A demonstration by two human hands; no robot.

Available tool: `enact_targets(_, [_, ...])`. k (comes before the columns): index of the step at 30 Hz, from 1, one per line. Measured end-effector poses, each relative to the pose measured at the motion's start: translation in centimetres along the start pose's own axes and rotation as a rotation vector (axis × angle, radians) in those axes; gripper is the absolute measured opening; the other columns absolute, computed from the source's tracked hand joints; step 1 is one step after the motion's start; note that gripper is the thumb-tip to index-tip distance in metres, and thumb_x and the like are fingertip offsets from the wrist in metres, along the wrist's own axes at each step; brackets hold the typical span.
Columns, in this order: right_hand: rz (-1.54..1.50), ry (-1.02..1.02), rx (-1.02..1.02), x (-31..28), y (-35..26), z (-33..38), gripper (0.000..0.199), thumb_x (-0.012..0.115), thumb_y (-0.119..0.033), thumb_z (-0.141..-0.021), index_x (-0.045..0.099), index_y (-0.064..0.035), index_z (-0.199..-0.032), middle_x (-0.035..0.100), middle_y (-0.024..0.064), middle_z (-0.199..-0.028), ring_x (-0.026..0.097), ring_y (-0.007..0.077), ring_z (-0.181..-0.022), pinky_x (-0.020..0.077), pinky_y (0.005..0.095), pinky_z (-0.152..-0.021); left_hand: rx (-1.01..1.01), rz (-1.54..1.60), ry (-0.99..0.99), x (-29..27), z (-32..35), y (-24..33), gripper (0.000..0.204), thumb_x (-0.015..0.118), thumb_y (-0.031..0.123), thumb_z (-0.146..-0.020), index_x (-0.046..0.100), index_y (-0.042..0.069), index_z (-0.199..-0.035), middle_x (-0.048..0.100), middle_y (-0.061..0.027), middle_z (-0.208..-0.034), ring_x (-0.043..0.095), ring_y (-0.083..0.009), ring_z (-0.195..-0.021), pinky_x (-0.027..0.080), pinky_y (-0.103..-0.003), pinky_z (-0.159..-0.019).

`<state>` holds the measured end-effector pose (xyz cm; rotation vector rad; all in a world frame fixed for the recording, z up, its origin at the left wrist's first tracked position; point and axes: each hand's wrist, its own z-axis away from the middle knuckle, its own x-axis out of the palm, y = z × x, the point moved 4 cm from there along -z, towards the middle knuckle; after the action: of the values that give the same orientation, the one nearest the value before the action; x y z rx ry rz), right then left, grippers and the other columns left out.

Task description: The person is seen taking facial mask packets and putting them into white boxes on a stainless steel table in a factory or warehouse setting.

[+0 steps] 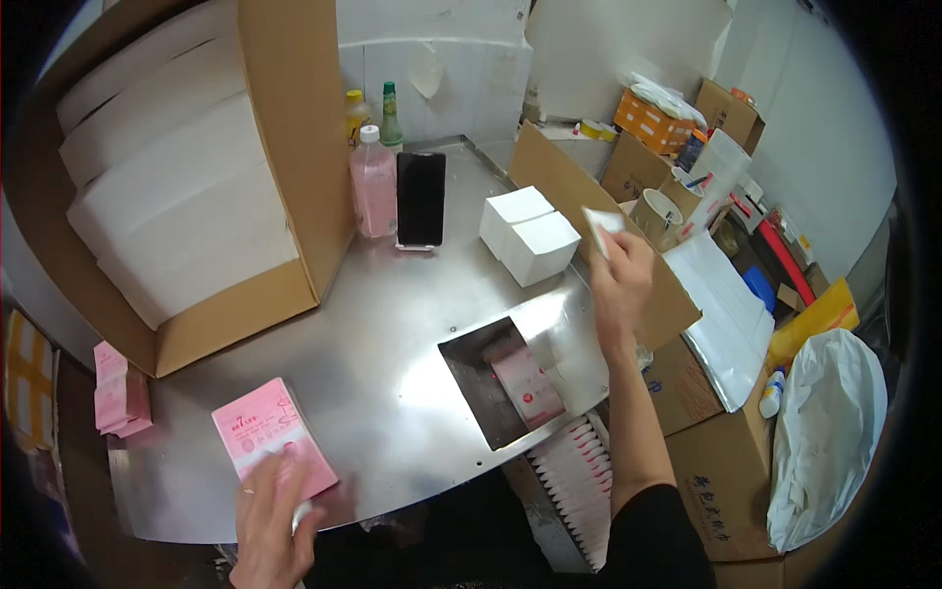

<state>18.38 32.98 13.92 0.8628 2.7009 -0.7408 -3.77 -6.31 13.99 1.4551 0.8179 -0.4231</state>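
Observation:
Near the table's front left lies a stack of pink printed packets [270, 432]. My left hand [270, 525] rests its outstretched, slightly blurred fingers on the stack's near edge, and a small white bit shows by the thumb. My right hand [623, 280] is raised at the table's right side, fingers closed on a small flat white piece [601, 224]; its exact kind is unclear. Left of that hand, two white boxes [535, 236] stand side by side on the table. Below them, a pink and white packet [527, 383] leans in a rectangular opening [476, 368] in the metal tabletop.
A large cardboard box [280, 147] of white stacks fills the back left. A phone [421, 199] stands beside a pink liquid bottle [373, 187]. Another pink stack [120, 388] sits at the left edge. Cartons [721, 471] and a white plastic bag [829, 432] crowd the right.

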Motion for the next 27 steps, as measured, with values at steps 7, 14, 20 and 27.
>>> enact_targets(7, [0.328, -0.370, -0.369, 10.0, 4.5, 0.4, 0.018, 0.072, -0.028, -0.084, 0.076, -0.0121, -0.094, 0.066, 0.0091, -0.100, 0.060, 0.0267, -0.101, 0.0442, 0.0442, -0.080, -0.270, -0.597, 0.372, 4.5, -1.3, -10.3, 0.051, 0.072, 0.009, -0.078, 0.056, 0.008, -0.127, 0.048, -0.0185, -0.113, 0.046, -0.0386, -0.109, 0.035, -0.055, -0.099])
enact_targets(14, [0.379, -0.402, -0.267, 13.0, 1.8, -6.1, 0.038, 0.051, -0.039, -0.099, 0.078, -0.0122, -0.094, 0.073, 0.0076, -0.090, 0.064, 0.0277, -0.103, 0.0467, 0.0442, -0.086, -0.229, -0.488, 0.493, 3.8, -1.1, -11.9, 0.025, 0.069, 0.008, -0.081, 0.060, 0.005, -0.104, 0.051, -0.0156, -0.096, 0.047, -0.0342, -0.091, 0.035, -0.050, -0.087])
enact_targets(20, [0.392, -0.641, -0.144, 18.8, 5.5, -4.2, 0.051, 0.048, -0.045, -0.099, 0.076, -0.0072, -0.079, 0.072, 0.0174, -0.082, 0.067, 0.0349, -0.086, 0.0472, 0.0514, -0.077, -0.158, -0.498, 0.526, 4.4, -1.4, -11.6, 0.017, 0.067, 0.001, -0.083, 0.059, 0.004, -0.098, 0.053, -0.0143, -0.089, 0.048, -0.0319, -0.085, 0.037, -0.043, -0.079])
enact_targets(27, [0.464, -0.664, 0.004, 9.4, 3.8, 1.1, 0.049, 0.053, -0.043, -0.093, 0.076, -0.0019, -0.077, 0.072, 0.0184, -0.079, 0.067, 0.0338, -0.087, 0.0475, 0.0510, -0.076, -0.134, -0.358, 0.494, 3.4, -0.8, -12.1, 0.012, 0.059, -0.004, -0.087, 0.057, 0.002, -0.097, 0.053, -0.0176, -0.092, 0.049, -0.0349, -0.088, 0.038, -0.044, -0.080])
